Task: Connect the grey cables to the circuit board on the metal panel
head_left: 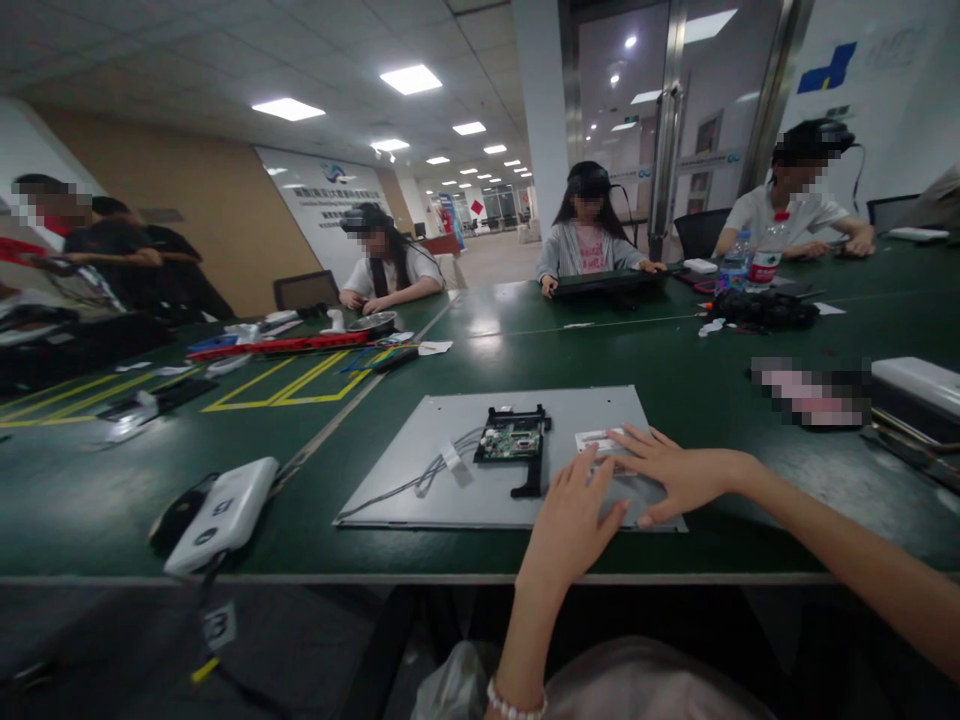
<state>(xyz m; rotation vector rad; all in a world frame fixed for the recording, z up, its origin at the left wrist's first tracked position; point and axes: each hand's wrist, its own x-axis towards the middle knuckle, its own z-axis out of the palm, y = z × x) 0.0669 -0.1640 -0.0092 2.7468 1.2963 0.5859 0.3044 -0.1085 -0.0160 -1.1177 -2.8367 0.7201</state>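
Note:
A flat grey panel (420, 440) lies on the green table in front of me. A green circuit board (513, 441) sits on its middle in a black plastic bracket (534, 470). To the left of the board, grey cables (420, 482) run across the panel under a piece of clear tape (453, 458). My left hand (571, 515) is over the panel's right part, fingers apart. My right hand (667, 472) reaches in from the right, fingers spread above a white label (591, 440). Both hands partly cover this label; neither grips anything. Whether the fingertips touch the panel I cannot tell.
A white device (225, 515) with a cable stands at the left front edge. On the right lie a phone (814, 392) and a white box (915, 395). Bottles (766, 255) and black items stand farther back. Several people sit across the table, one holding a dark panel (611, 283).

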